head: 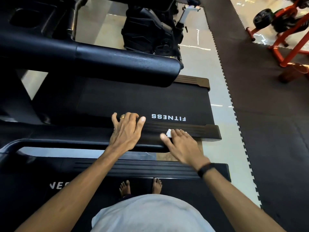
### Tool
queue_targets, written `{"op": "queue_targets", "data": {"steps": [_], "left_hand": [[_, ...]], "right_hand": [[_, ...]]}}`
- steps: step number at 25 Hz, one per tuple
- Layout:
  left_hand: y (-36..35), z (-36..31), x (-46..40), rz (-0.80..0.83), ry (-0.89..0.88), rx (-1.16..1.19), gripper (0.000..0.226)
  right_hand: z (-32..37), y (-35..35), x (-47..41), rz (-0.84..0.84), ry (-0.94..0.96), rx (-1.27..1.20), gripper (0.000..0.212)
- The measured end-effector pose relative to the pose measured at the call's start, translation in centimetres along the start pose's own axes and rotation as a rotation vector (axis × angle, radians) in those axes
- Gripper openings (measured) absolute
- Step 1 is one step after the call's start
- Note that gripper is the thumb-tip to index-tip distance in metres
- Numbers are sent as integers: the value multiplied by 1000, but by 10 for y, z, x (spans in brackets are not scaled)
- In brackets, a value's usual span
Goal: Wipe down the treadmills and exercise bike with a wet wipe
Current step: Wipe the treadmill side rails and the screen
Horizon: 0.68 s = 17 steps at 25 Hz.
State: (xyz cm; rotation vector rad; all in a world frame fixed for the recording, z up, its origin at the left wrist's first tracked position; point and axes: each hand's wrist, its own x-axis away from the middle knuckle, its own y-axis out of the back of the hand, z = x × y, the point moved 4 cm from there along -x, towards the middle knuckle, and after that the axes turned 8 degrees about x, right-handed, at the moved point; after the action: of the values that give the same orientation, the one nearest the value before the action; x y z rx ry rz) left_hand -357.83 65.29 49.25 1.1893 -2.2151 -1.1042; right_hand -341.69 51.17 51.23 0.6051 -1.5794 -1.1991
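far treadmill point(147, 99): biggest thing here, black deck with "FITNESS" printed on the belt; it sits just past the handrail I'm using as the landmark, long axis running left-right across the view

near treadmill point(50, 191): on my side of the handrail, the person stands barefoot on its belt

exercise bike point(150, 29): dark bulk well beyond the far treadmill, looks not yet reached

handrail point(83, 141): black bar running left-right, rounded end on the right, right under both hands

left hand point(126, 129): fingers spread wide and flat, resting on the handrail, gold ring on one finger, holding nothing

right hand point(179, 143): flat-ish at the handrail's right end, a bit blurred, pressing the wipe down rather than clutching it as far as I can tell; clearly the nearer hand to it

wet wipe point(169, 132): small white wad peeking out from under the right fingers, at the bar's right end

my guess for the next stroke: since the bar runs sideways, the wipe goes leftward along it toward the left hand, which probably has to shift out of the way
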Motion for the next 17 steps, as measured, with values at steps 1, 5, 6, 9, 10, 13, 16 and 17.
{"op": "queue_targets", "data": {"steps": [1,5,6,9,10,13,16,17], "left_hand": [[0,0,0,-3,7,-5,69],[1,2,-1,-36,44,-1,68],[1,3,-1,-50,57,11,68],[5,3,-1,-110,95,18,66],[7,2,-1,-145,114,7,64],[10,1,-2,-184,158,-32,63],[9,0,-2,-195,174,-47,65],[9,0,-1,-199,182,-43,65]], "right_hand": [[4,5,-21,81,-45,-53,95],[53,16,-55,233,71,-89,85],[59,18,-45,181,150,-113,79],[36,15,0,3,310,-231,62],[22,16,5,2,326,-223,63],[-3,19,-19,232,147,-189,84],[22,25,-57,485,66,-276,102],[38,27,-64,518,100,-324,104]]}}
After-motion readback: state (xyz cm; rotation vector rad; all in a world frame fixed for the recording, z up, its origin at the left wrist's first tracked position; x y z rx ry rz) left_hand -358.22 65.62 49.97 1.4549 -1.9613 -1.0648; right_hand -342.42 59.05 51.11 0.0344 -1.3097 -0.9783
